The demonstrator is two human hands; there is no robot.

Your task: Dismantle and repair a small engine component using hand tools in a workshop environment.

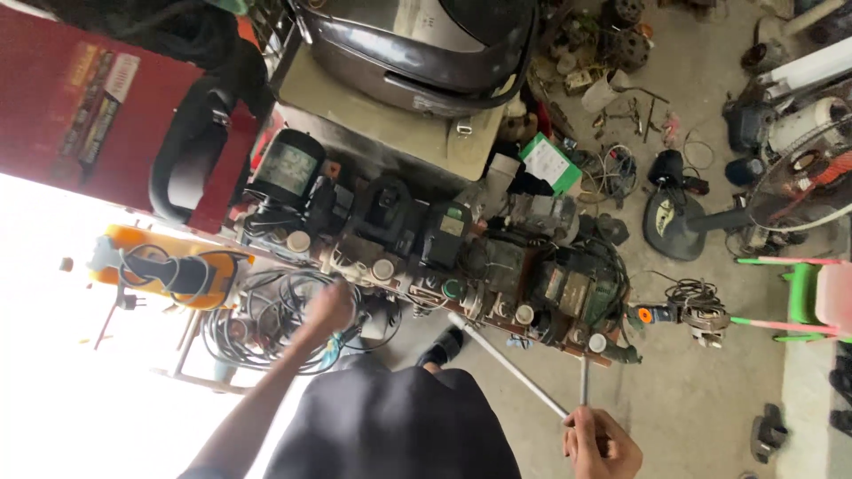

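Observation:
My left hand (330, 306) reaches forward to a long shelf packed with old electric motors and pumps (479, 266). It is curled at the shelf's front edge, beside a tangle of black cables (266, 319). Blur hides whether it grips anything. My right hand (602, 443) is low at the bottom right, closed on a thin metal rod (510, 364) that slants up-left toward the shelf. A second short rod (583, 380) sticks straight up from the same hand. My dark clothing (399, 426) fills the bottom middle.
A red cabinet (98, 115) stands at the left, with an orange device (169, 266) below it. A large grey appliance (417, 44) sits on a table at the top. A standing fan (799, 182), a green box (550, 162), plastic chairs (812, 297) and scattered parts lie on the concrete floor to the right.

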